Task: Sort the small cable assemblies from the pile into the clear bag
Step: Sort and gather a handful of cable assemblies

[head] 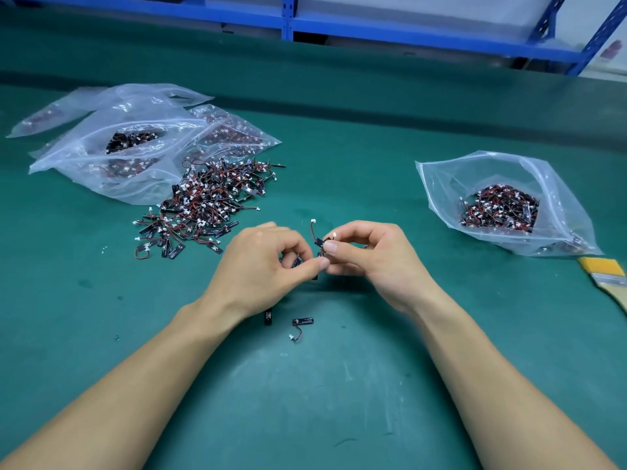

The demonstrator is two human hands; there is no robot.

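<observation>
1. Green bench mat (pixel 339 385), blue racking (pixel 373 28) at the back.
2. Cable assembly (pixel 319 242) is up off the mat, between both hands. Right hand (pixel 369 262) pinches its dark end between thumb and forefinger. The red lead and white plug stick up above the pinch.
3. Left hand (pixel 261 266) has its fingers curled, thumb tip meeting the same piece from below. Dark bits inside its curl look like more assemblies, but I can't confirm.
4. Just below the grip, toward the person, two strays (pixel 302 322) lie loose on the mat, one half under the left wrist.
5. Up and left of the grip is the pile (pixel 207 205), large and tangled, touching the stacked bags (pixel 135 144) behind it.
6. Right of the grip, well apart, is the clear bag (pixel 502 171), mouth open with a modest heap inside. Brush (pixel 607 276) sits beyond it at the frame edge.
7. My read: mid-task. The bag is partly filled, the pile looks bigger than what's bagged, and the strays plus the held piece are yet to go in.
</observation>
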